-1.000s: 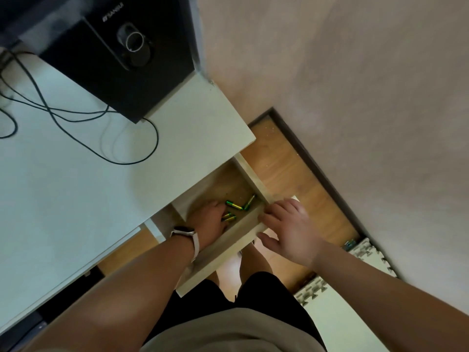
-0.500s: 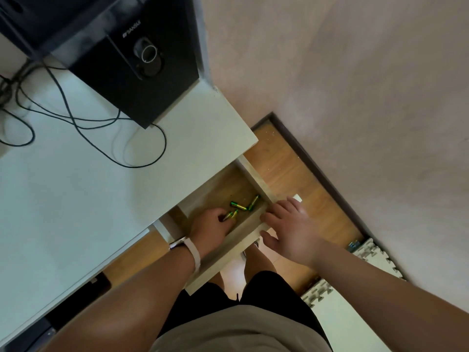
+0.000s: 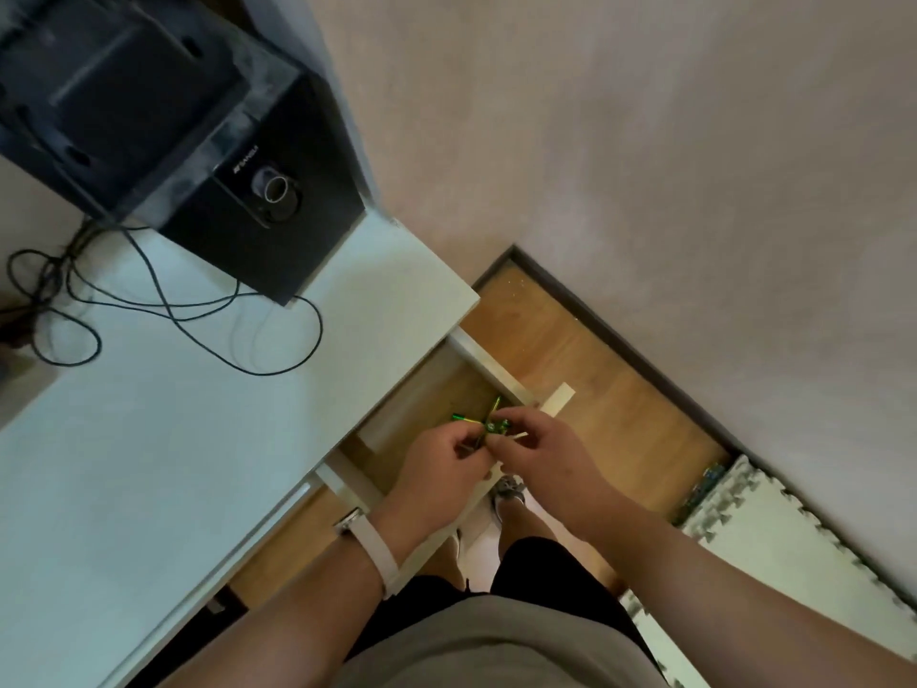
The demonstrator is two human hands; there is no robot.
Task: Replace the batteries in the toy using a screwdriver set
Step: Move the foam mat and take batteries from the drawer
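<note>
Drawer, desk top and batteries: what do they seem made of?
The drawer looks like pale laminated board with a matte brown wood-look bottom. The desk top seems smooth white laminate with faint sheen. The batteries show glossy green metallic wrap, probably foil over metal.

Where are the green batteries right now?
Head view, just right of centre: the green batteries are pinched where the left hand and right hand meet over the open drawer, with two more loose inside it just beyond.
</note>
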